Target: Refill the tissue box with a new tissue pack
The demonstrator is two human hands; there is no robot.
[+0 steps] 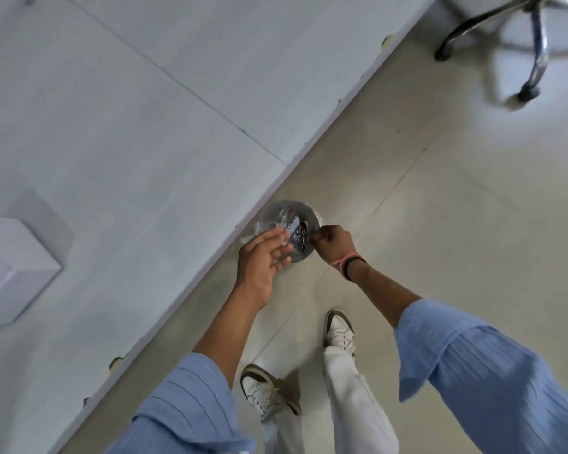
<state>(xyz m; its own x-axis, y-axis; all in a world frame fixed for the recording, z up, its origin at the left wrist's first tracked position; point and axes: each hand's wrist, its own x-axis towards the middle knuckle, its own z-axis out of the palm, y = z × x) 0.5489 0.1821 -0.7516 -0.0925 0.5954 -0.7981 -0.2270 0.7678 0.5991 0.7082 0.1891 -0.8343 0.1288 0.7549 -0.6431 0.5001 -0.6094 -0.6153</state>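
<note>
Head: wrapper (297, 235) btwn both hands, over bin (287, 211).

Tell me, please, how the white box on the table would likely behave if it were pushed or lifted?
The white box looks squat, with flat faces, so it should probably slide rather than roll or tip. The table looks smooth, so a push may move it easily. It could be light, but its contents are not visible.

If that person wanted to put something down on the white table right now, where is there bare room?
Nearly all of the table is bare: the wide stretch from the white box at its left across to the table edge. It is crowded only off that edge, where the left hand and right hand meet over the plastic-lined bin.
</note>
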